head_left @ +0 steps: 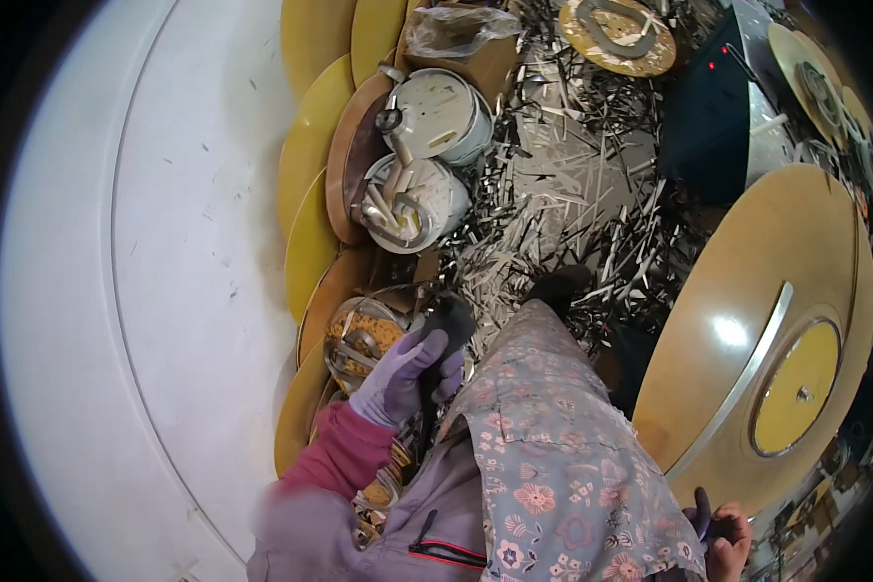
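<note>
Gripping a dark, narrow tool (448,330), the left hand (403,373) wears a lilac glove and closes around the tool's black stem, with the dark head of the tool poking up past the fingers; a magenta sleeve (335,456) runs from the wrist to the lower edge. The tool sits just above the person's floral-print garment (553,456) and right beside a round tin (359,339) filled with small metal pieces and brownish bits. Farther up lie two white plastic buckets (436,116) on their sides, the lower one (412,199) stuffed with pale strips and metal rings. A row of yellow and brown wooden discs (310,145) leans along the edge of a big white round surface (165,242) that fills the left side. Heaps of silvery metal offcuts (563,194) cover the floor in the middle. At the right stands a large tan disc (747,291) carrying a metal strip and a yellow inner circle. The right hand (723,543) shows only at the bottom corner, bare, with fingers curled around something dark and small; what that thing is cannot be told.
</note>
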{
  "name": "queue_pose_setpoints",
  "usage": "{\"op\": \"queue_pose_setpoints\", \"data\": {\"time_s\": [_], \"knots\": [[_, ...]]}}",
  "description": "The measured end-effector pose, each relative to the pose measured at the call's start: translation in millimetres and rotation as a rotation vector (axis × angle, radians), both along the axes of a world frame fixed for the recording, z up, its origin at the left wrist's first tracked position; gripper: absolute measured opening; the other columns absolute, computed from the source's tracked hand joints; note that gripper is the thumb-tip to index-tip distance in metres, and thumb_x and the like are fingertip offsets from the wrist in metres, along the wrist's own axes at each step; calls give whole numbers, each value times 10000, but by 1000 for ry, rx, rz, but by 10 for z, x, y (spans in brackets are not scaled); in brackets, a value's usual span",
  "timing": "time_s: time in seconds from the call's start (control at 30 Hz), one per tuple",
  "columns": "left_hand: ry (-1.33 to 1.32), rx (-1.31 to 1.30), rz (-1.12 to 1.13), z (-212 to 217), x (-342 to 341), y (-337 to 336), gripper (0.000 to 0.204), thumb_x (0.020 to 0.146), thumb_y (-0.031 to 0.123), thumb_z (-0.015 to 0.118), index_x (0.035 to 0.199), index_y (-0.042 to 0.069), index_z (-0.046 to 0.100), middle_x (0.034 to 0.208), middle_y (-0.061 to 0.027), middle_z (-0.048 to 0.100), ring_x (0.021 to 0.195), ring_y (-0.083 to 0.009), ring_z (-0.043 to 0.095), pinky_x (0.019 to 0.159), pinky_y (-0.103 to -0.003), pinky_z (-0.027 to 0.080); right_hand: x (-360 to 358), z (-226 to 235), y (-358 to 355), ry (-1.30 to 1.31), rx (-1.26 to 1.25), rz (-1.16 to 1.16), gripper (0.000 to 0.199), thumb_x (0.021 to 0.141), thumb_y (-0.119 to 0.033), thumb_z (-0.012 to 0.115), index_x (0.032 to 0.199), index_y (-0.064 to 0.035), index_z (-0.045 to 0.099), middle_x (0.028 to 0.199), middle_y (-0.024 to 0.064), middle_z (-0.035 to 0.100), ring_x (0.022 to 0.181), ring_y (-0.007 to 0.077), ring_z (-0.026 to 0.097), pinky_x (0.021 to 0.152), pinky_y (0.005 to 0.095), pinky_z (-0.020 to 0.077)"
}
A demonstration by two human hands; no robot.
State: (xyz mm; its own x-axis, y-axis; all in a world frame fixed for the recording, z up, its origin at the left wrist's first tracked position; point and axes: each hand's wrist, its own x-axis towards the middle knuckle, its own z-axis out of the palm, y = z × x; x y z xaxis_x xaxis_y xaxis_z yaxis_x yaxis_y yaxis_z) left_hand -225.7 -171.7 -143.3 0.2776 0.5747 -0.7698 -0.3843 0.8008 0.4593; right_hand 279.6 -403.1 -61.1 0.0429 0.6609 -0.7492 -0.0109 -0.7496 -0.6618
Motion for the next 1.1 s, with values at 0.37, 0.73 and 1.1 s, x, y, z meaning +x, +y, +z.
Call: {"op": "queue_pose_setpoints", "data": {"time_s": [0.37,0.73,1.1], "knots": [[-277,5,-785,135,928,279,436,893,196,613,1267,6,495,843,-42,567,585,-103,498,526,-235,411,-1284,-569,-67,13,-211,-387,678,861,-446,623,1339,-12,415,1193,101,554,1070,214,533,871,321,458],[107,684,-1411,49,1127,426,376,930,176,533,1267,9,522,989,-47,612,899,-201,551,873,-311,433,-1935,-874,-130,-24,-107,-762,344,982,-346,446,1058,-43,590,709,-34,478,498,33,346,416,184,250],[139,-170,-1025,-581,794,2351,306,939,306,559,1036,17,537,886,-54,582,798,-155,579,723,-277,482,-2254,-1719,71,223,47,-1789,210,939,-291,538,969,-88,585,658,-31,448,414,39,279,374,209,222]]}}
